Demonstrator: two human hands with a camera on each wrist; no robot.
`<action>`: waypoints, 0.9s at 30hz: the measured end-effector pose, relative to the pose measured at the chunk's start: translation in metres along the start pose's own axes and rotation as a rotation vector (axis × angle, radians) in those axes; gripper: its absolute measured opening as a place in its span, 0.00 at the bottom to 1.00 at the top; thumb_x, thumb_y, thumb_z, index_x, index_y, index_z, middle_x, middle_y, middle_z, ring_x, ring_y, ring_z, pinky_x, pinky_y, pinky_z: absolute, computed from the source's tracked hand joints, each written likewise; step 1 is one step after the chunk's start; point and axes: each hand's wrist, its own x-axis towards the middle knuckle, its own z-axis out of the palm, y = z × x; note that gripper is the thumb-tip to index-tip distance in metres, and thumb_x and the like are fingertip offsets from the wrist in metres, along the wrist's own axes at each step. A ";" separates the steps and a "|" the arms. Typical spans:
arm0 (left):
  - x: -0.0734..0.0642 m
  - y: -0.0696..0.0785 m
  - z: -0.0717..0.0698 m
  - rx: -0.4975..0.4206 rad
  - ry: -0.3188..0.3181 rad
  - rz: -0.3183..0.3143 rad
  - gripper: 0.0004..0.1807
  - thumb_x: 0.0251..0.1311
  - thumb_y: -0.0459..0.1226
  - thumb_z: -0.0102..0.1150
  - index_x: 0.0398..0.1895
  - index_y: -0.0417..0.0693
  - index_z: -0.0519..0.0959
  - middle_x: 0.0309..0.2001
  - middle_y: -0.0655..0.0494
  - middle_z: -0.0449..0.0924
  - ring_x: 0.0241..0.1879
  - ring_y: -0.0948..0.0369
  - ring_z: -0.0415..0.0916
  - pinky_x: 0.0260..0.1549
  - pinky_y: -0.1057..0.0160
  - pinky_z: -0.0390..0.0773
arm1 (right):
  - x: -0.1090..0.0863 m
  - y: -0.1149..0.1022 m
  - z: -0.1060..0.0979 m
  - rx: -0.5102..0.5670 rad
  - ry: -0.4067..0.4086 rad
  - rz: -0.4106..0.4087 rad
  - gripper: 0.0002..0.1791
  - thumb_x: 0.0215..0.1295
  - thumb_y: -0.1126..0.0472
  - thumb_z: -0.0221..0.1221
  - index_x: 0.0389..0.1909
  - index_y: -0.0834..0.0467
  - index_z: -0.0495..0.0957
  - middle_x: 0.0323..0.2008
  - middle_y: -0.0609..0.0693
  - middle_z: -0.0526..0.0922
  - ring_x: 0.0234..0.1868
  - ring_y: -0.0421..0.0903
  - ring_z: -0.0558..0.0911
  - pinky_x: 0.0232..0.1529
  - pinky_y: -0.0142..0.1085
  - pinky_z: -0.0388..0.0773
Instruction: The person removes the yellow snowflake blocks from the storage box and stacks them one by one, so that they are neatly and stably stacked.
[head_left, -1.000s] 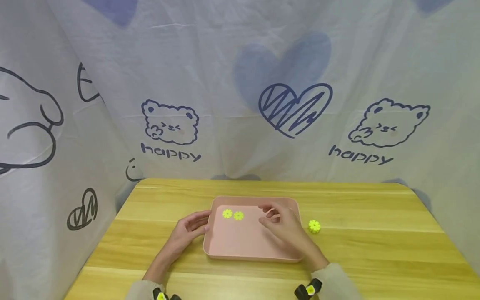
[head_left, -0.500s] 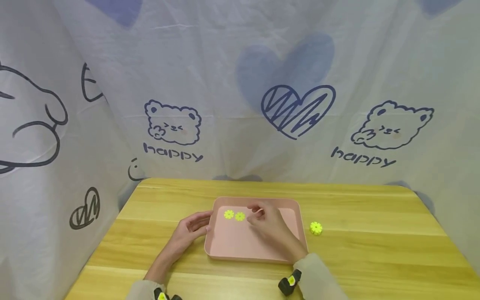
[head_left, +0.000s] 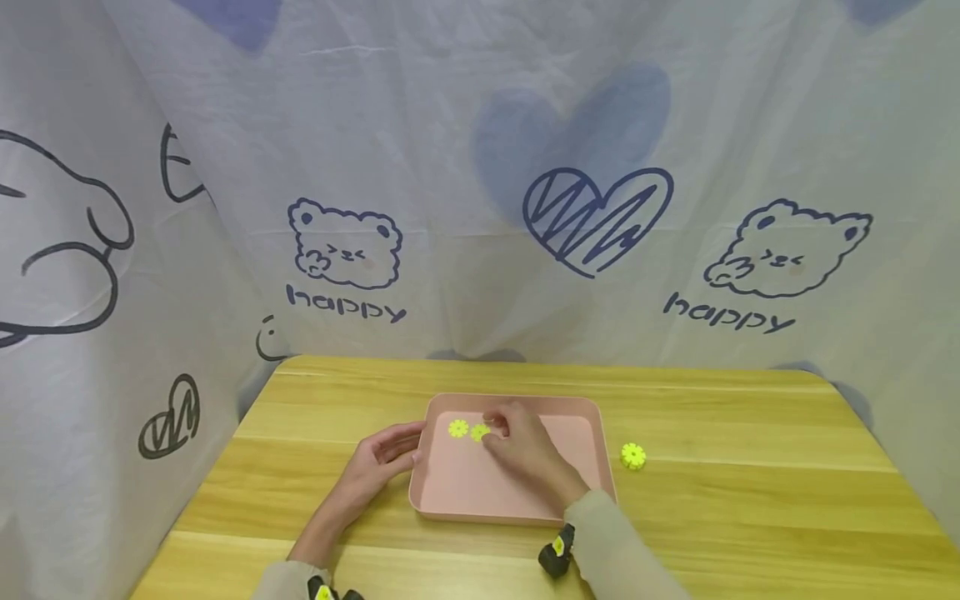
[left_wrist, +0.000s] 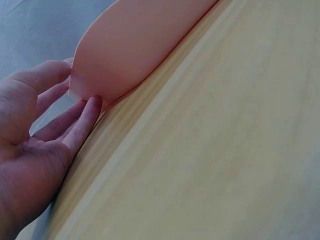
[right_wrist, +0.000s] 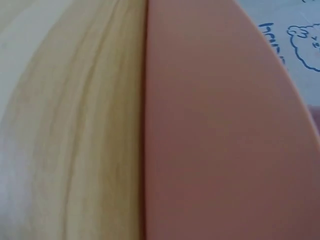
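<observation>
A pink rectangular tray (head_left: 517,518) lies on the wooden table. My left hand (head_left: 371,461) rests against its left side, thumb and fingertips touching the outer wall, as the left wrist view shows close up. Inside the tray, toward the back left, are two yellow notched snowflake discs side by side: a left disc (head_left: 458,428) and a right disc (head_left: 478,432). My right hand (head_left: 525,446) reaches over the tray, thumb and index finger bent and apart at the right disc, partly covering it. The right wrist view shows mainly the tray's outer wall (right_wrist: 215,125).
Right of the tray, more yellow snowflake discs (head_left: 633,456) sit on the wooden table (head_left: 750,483), apparently stacked. A white curtain (head_left: 465,292) with printed bears and hearts hangs behind the table and along its left.
My right hand has moved left across the tray, up to the right disc. The left hand has stayed at the tray's left side. Both discs in the tray lie as before.
</observation>
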 end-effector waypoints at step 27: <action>0.000 0.000 0.001 -0.002 -0.002 0.019 0.28 0.69 0.30 0.63 0.70 0.33 0.70 0.70 0.35 0.70 0.70 0.40 0.67 0.60 0.61 0.79 | -0.004 -0.001 -0.001 0.000 -0.040 0.045 0.10 0.64 0.72 0.63 0.44 0.57 0.79 0.32 0.46 0.77 0.33 0.42 0.75 0.34 0.34 0.76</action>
